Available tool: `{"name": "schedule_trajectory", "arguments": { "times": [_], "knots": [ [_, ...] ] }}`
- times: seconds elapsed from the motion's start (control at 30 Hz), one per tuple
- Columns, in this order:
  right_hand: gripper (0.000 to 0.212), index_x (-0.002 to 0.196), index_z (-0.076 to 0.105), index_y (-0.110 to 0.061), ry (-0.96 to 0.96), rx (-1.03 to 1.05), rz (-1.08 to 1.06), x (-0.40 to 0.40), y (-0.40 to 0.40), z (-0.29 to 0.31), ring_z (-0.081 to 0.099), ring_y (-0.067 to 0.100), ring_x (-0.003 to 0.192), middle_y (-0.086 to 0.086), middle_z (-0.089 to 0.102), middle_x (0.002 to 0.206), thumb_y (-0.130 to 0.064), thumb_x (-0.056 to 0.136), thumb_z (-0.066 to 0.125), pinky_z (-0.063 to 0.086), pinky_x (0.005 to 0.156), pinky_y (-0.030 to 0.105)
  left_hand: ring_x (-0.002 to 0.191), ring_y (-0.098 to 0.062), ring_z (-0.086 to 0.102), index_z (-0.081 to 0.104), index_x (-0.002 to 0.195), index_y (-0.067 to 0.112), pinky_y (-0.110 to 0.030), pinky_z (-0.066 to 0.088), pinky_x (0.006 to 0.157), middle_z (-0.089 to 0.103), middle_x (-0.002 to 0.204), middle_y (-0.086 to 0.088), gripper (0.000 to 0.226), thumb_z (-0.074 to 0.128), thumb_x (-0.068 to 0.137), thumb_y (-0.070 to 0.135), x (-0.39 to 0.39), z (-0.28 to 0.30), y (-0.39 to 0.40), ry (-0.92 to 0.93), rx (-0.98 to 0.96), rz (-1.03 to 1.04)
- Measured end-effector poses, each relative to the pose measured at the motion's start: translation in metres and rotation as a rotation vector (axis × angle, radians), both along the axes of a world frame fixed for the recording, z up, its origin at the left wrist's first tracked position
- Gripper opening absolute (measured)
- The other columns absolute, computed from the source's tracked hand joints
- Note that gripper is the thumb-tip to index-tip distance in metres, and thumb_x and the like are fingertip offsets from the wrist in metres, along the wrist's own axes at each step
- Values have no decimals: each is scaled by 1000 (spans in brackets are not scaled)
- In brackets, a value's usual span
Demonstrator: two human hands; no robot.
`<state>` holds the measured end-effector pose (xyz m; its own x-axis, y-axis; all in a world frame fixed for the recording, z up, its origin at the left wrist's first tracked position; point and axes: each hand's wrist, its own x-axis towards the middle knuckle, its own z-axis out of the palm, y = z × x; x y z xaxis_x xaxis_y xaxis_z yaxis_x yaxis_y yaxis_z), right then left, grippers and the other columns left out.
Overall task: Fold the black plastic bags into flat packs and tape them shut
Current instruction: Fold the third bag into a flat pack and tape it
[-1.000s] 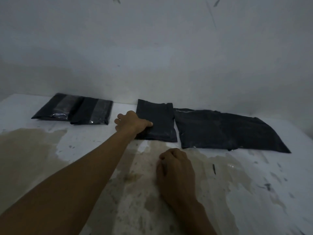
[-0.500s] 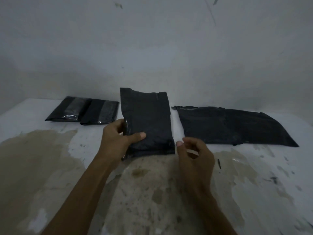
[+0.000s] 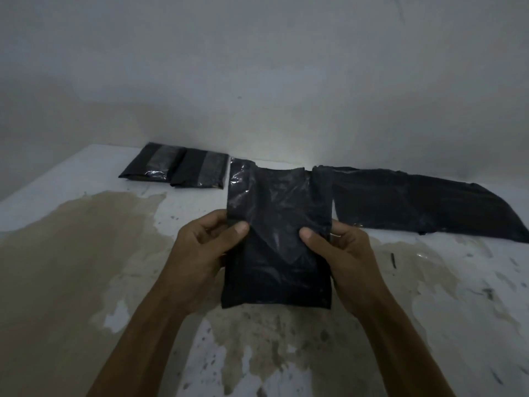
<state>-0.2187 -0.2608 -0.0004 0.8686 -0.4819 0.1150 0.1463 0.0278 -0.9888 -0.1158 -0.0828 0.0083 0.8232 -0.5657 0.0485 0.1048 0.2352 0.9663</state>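
Head camera shows the folded black bag [image 3: 276,242] now up off the stained white table [image 3: 86,253]; a second ago it lay flat by the wall with only the left hand [image 3: 204,247] on it. Now the left hand and the right hand [image 3: 340,250] each pinch a side, thumbs on top. Left of this bag, by the wall, sit two taped packs [image 3: 174,169]. Right of it lies a long unfolded bag [image 3: 415,202]. I think this bag still needs tape.
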Motion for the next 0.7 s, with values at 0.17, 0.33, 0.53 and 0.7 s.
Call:
{"name": "schedule_trajectory", "arguments": {
  "times": [0.17, 0.33, 0.53, 0.7],
  "knots": [
    [22, 105, 69, -6, 14, 157, 19, 1, 3, 2, 69, 26, 102, 7, 73, 107, -19, 90, 57, 55, 86, 39, 79, -20, 72, 71, 90, 9, -30, 58, 65, 76, 89, -7, 13, 67, 78, 12, -2, 2, -6, 132, -58, 169],
    [35, 109, 67, -1, 21, 300, 48, 1, 0, 4, 64, 30, 110, 14, 69, 115, -26, 87, 56, 51, 89, 40, 78, -22, 71, 72, 81, 14, -33, 58, 64, 74, 89, -7, 10, 67, 74, 16, -3, 3, -8, 270, -144, 198],
    [39, 111, 67, -4, 50, 304, 57, 1, -2, 5, 64, 29, 111, 10, 69, 116, -31, 84, 58, 50, 92, 43, 83, -22, 71, 72, 86, 13, -35, 59, 66, 74, 93, -7, 19, 66, 70, 22, -2, 4, -6, 246, -131, 158],
    [39, 113, 68, -13, 95, 254, 12, -1, -5, 3, 65, 26, 110, 4, 69, 118, -35, 83, 58, 53, 88, 44, 96, -23, 70, 70, 104, 14, -40, 54, 79, 75, 102, -4, 28, 64, 77, 15, 1, 6, 2, 17, 49, 63]
  ]
}}
